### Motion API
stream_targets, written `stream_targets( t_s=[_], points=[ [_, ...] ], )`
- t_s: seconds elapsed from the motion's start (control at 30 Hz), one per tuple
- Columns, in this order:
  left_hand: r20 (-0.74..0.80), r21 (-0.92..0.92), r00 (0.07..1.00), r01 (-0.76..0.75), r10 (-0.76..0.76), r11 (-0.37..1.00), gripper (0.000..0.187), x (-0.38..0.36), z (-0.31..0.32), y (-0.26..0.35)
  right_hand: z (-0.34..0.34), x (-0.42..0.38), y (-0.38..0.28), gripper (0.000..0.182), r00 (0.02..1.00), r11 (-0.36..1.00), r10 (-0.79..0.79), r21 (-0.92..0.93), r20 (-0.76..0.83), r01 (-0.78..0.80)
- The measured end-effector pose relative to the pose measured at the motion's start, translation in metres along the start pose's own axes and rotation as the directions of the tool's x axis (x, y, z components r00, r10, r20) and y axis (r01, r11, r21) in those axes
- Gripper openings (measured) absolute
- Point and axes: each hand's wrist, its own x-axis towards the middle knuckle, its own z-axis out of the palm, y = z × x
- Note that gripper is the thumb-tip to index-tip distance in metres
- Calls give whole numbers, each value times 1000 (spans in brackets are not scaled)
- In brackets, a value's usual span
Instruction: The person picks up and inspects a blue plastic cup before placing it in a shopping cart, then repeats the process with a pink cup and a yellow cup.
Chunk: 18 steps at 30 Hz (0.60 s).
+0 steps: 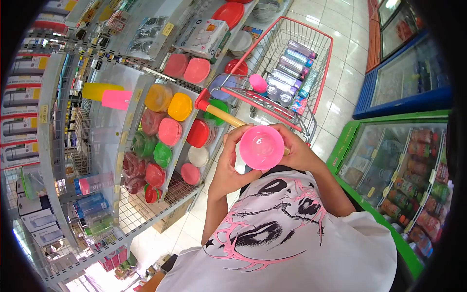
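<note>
We cup a pink plastic bowl (261, 147) in both hands at chest height.

Our left hand (228, 165) and right hand (296, 151) wrap its smooth round rim; a wooden-handled plunger (219, 113) pokes out behind. Beyond, the wire trolley (292, 53) carries glossy bottles (287, 73), beside the shelf edge stacked with round coloured lids (170, 131).

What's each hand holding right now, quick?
Left hand: closed on the pink bowl, fingers on its rim.
Right hand: closed on the same bowl's other side.
</note>
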Motion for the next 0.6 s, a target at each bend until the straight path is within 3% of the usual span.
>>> stream_targets(
  t_s=[0.07,0.13,0.17,0.23,0.27,0.3,0.37,0.4,0.5,0.57,0.6],
  points=[
    [-43,-43,999,3,-5,999,93,1,0,-1,-8,6,-3,68,997,983,-52,-174,52,61],
    [-133,-244,989,33,-67,969,85,3,-1,-2,-17,14,-2,68,996,984,-56,-168,63,65],
    [-143,-248,987,42,-80,968,85,2,-4,-5,-21,17,0,69,996,985,-61,-158,65,71],
    [-186,-227,962,158,-202,961,82,-1,-13,-17,-28,26,-2,69,998,997,-37,-73,41,40],
    [-168,-134,965,178,-199,975,70,-4,-19,-22,-32,32,-2,69,1000,1000,-17,10,-1,17],
    [-182,-141,961,185,-209,973,70,-10,-23,-30,-35,38,-3,70,999,995,8,95,-43,-4],
    [-149,-106,934,312,-325,944,56,-20,-29,-40,-39,52,-10,66,999,993,23,118,-29,-19],
    [-187,-155,926,300,-327,941,42,-25,-30,-42,-44,58,-9,64,996,994,-11,106,-89,21],
    [-202,-153,888,387,-412,909,40,-40,-45,-60,-58,82,-7,61,973,989,-54,119,-224,82],
    [-251,-145,865,410,-435,900,35,-50,-52,-79,-70,102,-5,60,917,996,-86,-67,-390,66],
    [-289,-108,834,458,-469,882,34,-56,-59,-96,-73,113,-4,60,917,996,-79,-71,-390,56]
  ],
)
